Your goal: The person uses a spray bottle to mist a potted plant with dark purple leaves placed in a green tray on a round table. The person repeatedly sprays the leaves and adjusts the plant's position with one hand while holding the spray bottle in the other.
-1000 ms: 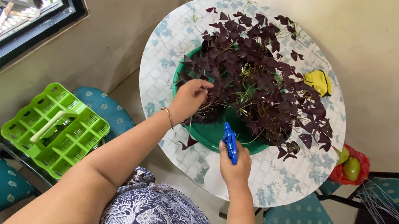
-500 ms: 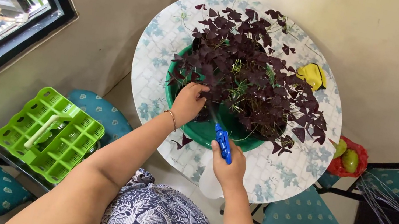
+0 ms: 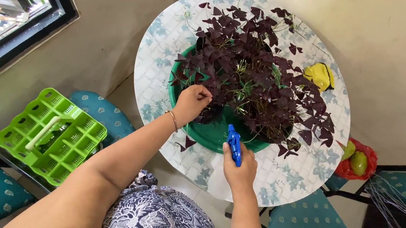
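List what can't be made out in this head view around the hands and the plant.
- Blue sprayer: the right hand covers its body, so only the head shows.
- Left hand: its fingertips go into the purple plant, and what they grip is hidden by leaves.
- Green pot: the foliage covers the soil.
- Yellow thing on the table: too small to identify.

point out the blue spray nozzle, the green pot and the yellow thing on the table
blue spray nozzle (image 3: 234, 144), head view, on its blue body above the right hand.
green pot (image 3: 213, 136), head view, on its near rim.
yellow thing (image 3: 320, 76), head view, on its top surface.
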